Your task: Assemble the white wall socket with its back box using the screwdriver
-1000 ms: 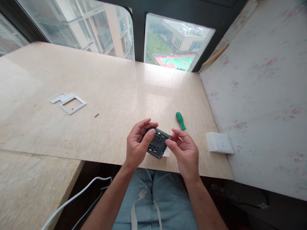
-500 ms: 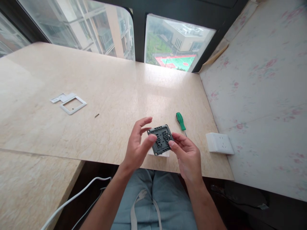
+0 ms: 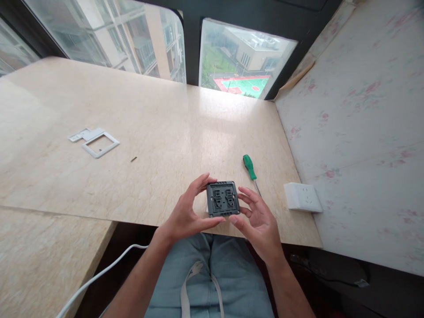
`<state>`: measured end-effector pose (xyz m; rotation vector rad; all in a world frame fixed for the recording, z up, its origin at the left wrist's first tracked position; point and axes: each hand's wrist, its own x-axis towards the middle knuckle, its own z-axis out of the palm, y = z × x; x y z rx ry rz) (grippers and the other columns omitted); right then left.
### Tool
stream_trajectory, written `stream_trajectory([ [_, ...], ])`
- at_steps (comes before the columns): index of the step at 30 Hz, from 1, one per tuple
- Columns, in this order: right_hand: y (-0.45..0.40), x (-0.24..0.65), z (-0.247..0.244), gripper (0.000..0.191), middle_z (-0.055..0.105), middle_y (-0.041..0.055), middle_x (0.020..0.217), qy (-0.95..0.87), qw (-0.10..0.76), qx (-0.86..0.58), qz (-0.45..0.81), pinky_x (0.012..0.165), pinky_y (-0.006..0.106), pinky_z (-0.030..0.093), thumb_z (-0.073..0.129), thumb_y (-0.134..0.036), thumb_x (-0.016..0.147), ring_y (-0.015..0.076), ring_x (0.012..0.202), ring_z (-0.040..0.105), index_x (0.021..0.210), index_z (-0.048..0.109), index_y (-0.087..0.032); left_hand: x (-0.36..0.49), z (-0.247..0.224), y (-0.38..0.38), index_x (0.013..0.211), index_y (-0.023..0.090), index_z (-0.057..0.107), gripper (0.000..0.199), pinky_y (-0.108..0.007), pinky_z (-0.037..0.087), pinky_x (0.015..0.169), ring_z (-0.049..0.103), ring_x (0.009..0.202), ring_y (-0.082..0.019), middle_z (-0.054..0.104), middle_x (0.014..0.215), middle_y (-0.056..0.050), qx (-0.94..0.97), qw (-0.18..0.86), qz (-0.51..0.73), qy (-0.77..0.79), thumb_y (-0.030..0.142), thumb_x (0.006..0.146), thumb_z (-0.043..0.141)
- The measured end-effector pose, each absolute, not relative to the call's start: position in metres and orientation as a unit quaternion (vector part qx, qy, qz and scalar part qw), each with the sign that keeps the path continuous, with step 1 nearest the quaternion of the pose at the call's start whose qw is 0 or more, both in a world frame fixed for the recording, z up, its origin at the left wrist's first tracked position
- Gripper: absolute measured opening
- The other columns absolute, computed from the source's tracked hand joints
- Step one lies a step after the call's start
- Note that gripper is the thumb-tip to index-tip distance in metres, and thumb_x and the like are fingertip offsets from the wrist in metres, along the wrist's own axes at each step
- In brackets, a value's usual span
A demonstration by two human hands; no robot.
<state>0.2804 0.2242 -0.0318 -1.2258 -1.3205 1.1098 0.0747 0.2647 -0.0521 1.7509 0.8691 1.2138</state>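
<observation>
A dark grey square wall switch body (image 3: 223, 199), with two black rocker mechanisms on its face, is held over the counter's front edge. My left hand (image 3: 188, 207) grips it from the left, fingers along the top edge and thumb along the bottom. At its right side is my right hand (image 3: 256, 218), thumb at the lower right corner and fingertips against the right edge. Beneath the switch, a white piece shows only as a sliver. Just beyond my right hand lies a screwdriver (image 3: 249, 168) with a green handle, its shaft pointing toward me.
On the left of the counter (image 3: 159, 119) lie a white switch frame (image 3: 114, 143) and white cover pieces (image 3: 79, 135). A small brass-coloured strip (image 3: 134, 159) lies near them. A white socket box (image 3: 303, 197) stands by the papered wall. A white cable (image 3: 102, 271) hangs at lower left.
The switch body has been turned level and lowered slightly. My left thumb has moved from its face to the bottom edge, and my right thumb has slid down to the corner.
</observation>
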Motion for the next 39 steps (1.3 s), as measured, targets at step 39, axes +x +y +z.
stream_trajectory([
  [39, 0.257, 0.316, -0.07, 0.096, 0.044, 0.0098, 0.153, -0.788, 0.282, -0.468, 0.284, 0.122, 0.05, 0.027, 0.079, -0.041, 0.08, 0.0258, 0.146, 0.037, 0.158, 0.025, -0.032, 0.064, -0.082, 0.274, 0.156, 0.029, 0.027, 0.1, -0.049, 0.035, 0.118, 0.044, 0.14, -0.028, 0.043, 0.152, -0.012, 0.728, 0.432, 0.349, 0.402, 0.05, 0.075, 0.082],
])
